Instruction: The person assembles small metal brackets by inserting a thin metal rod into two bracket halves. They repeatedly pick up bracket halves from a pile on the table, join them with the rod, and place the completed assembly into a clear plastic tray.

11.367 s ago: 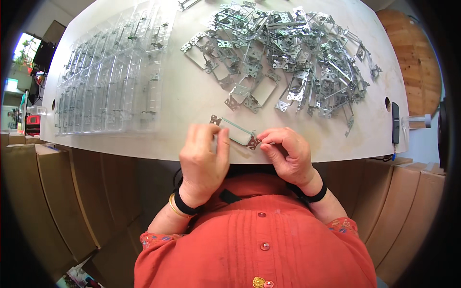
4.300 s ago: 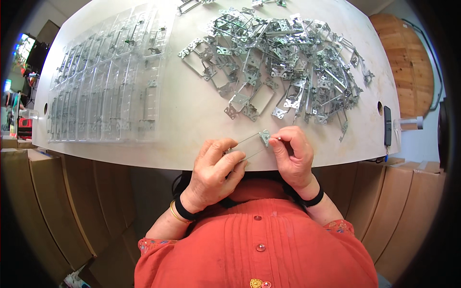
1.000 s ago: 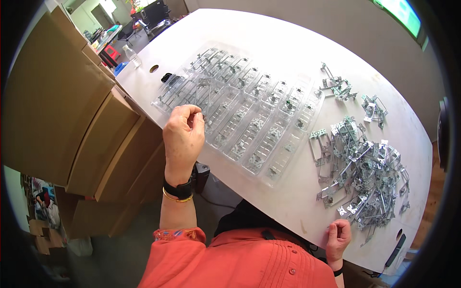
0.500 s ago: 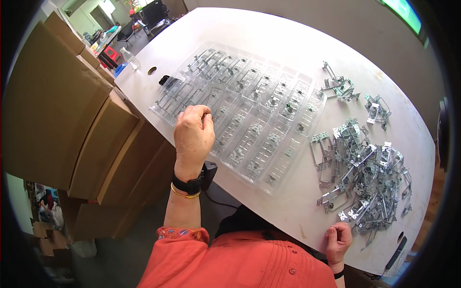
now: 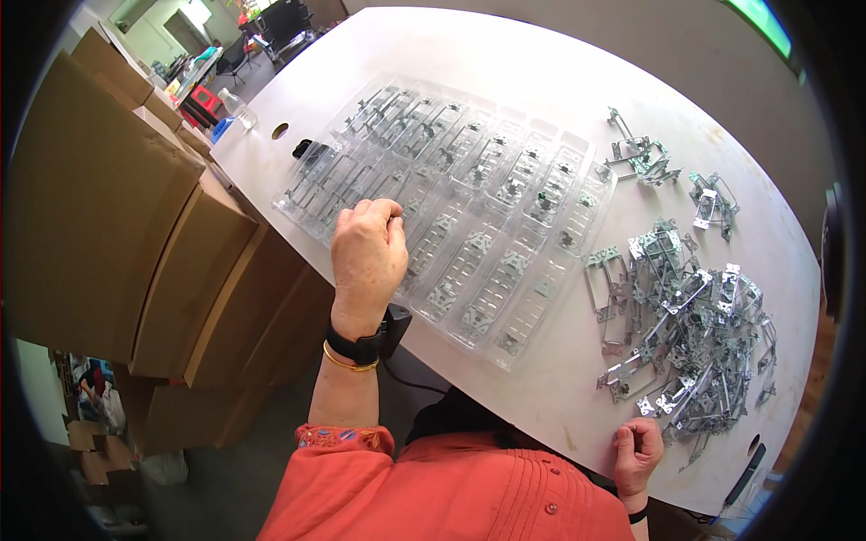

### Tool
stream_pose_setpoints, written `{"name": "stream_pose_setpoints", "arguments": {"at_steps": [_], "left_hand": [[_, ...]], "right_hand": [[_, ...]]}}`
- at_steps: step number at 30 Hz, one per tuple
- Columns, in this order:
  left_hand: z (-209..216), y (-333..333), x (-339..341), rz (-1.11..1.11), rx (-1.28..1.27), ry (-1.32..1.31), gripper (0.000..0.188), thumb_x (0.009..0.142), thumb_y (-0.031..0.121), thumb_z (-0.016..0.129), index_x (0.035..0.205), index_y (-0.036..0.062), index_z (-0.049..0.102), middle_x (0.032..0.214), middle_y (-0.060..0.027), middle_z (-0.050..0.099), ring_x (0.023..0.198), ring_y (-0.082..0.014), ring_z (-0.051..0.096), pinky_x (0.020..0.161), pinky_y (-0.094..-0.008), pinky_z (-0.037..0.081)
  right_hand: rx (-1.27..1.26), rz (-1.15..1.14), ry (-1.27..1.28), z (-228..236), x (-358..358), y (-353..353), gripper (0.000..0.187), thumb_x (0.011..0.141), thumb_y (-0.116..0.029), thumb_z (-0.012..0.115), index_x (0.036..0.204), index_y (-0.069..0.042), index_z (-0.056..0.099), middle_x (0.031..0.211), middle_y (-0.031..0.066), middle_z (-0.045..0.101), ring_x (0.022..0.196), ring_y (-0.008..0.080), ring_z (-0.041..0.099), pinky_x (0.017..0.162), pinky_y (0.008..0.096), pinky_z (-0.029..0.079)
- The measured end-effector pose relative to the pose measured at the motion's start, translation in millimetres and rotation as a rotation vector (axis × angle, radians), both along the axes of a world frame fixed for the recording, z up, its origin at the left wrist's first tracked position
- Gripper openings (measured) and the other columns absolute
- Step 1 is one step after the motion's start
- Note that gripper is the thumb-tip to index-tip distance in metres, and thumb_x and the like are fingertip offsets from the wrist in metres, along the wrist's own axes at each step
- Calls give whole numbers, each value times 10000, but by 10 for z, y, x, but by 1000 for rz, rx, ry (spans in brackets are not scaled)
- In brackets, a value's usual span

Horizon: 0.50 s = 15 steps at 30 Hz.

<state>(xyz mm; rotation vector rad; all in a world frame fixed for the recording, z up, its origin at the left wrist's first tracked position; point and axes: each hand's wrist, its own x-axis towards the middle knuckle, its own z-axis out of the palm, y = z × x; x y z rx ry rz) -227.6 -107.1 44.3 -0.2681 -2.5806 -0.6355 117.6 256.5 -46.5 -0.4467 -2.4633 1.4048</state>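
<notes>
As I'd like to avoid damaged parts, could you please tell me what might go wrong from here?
The left hand is over the clear plastic tray, so its fingers might knock the metal brackets inside loose. The tray's left corner sits near the edge of the table, so a push could tip it off. In the tangled bracket pile, pulling one piece may drag others along.

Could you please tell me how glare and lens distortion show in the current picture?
In the head view, the far side of the table looks washed out and glints fleck the tray; in that view, the boxes bow near the picture's black rim, while the left hand looks fairly crisp.
</notes>
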Motion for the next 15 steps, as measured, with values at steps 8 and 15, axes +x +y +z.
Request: {"name": "stream_pose_setpoints", "arguments": {"at_steps": [8, 15], "left_hand": [[8, 2, 34, 10, -28, -24, 93, 918, 49, 710, 1005, 51, 742, 982, -129, 725, 964, -354, 651, 893, -453, 535], [37, -1, 73, 32, -111, -38, 94, 922, 46, 705, 1007, 52, 745, 954, -136, 711, 976, -350, 656, 897, -450, 538]], "right_hand": [[24, 6, 1, 20, -29, -12, 112, 1035, -70, 696, 967, -55, 608, 889, 5, 584, 662, 66, 546, 601, 227, 429], [15, -6, 9, 4, -27, -14, 115, 1036, -80, 701, 969, -58, 610, 881, -4, 581, 658, 61, 544, 596, 225, 425]]}}
